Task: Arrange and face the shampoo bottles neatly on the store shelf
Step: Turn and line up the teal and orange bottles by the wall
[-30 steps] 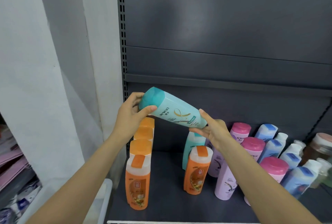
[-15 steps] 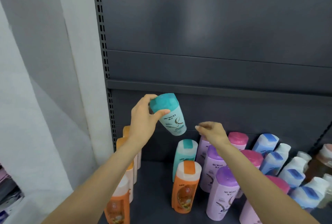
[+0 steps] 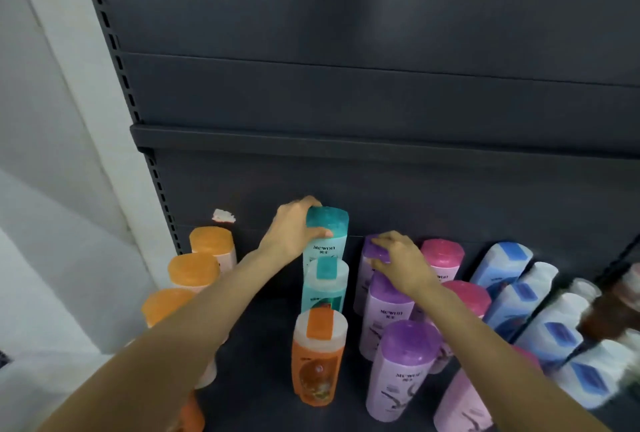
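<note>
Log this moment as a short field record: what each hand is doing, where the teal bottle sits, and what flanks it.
left hand: left hand grips the cap of the teal-capped plastic shampoo bottle
bottle position: upright, rearmost in its column, label forward
column in front: teal flip-top bottle, then orange flip-top bottle
right hand: right hand rests on the rear purple-capped bottle
left neighbours: orange-capped bottles
</note>
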